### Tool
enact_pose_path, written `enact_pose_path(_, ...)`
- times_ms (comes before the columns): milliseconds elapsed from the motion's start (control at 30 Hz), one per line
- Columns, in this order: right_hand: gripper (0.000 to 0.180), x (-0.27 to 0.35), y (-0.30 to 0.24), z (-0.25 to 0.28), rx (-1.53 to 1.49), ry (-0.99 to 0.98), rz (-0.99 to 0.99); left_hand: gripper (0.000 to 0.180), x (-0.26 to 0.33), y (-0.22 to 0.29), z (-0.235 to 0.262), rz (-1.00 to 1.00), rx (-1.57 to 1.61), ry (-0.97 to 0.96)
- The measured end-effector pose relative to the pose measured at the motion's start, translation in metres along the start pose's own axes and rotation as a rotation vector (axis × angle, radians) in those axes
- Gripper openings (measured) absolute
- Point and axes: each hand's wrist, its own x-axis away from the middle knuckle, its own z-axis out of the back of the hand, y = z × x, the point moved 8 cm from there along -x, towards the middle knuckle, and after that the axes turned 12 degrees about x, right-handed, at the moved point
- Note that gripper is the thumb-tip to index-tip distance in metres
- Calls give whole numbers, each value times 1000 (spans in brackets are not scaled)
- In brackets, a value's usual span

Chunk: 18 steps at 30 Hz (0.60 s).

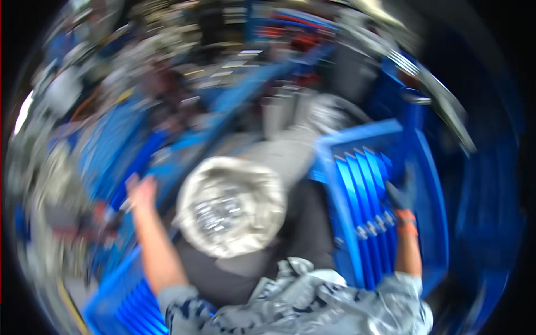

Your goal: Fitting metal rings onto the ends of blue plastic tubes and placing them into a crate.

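The bare left hand (140, 192) spreads open beside the round silver part (230, 205), holding nothing, while the gloved right hand (401, 196) rests on the ribbed blue rack (363, 184), grip blurred.

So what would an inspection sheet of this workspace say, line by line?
Surface: no plain bench shows; dark floor lies between blue frames; the picture is blurred.
Job's things: a round silvery part sits in the middle; a blue rack of upright blue slats stands to the right.
Clutter: blurred grey cylinders behind the part; kinds cannot be told.
Hands: left hand bare, open, raised beside the part, not touching it; right hand in a dark glove with an orange cuff, at the rack's slats; grip cannot be told.
Cables: nothing seen.
Surroundings: more blue slats at lower left, blurred shelving at the far end.
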Motion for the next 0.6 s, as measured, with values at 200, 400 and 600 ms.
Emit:
enact_pose_path(200, 105, 102, 241, 90, 681, 20, -474, 69, 142, -208, 5, -197, -605, 620)
enact_pose_path(400, 107, 100, 354, 29, 884, -184, -464, 23, 269, -179, -50, -199, -1194, 552)
enact_pose_path(600, 76, 62, 403, -44, 831, -381, -432, 41, 381, -263, -149, -699, -1750, 662)
